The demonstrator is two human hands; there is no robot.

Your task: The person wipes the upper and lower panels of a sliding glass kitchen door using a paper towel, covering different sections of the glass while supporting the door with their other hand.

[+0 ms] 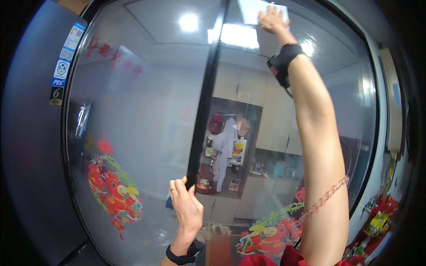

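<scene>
My right hand [273, 20] is raised high with fingers spread, pressing a white cloth or paper sheet [251, 11] flat against the upper part of a glass sliding door panel [279, 83]. Below and to the left, my left hand [187, 206] grips the black vertical door frame [204, 99] between the two glass panels, fingers and thumb curled about its edge. Both wrists wear black straps. Colourful horse stickers [118, 194] decorate the lower glass on both panels.
A dark cabinet or appliance side [36, 133] with labels stands at the left. At the right wall hang a pale box [392, 99] and cables, with red and yellow packets [379, 219] lower down. The glass reflects lights, cabinets and hanging clothes.
</scene>
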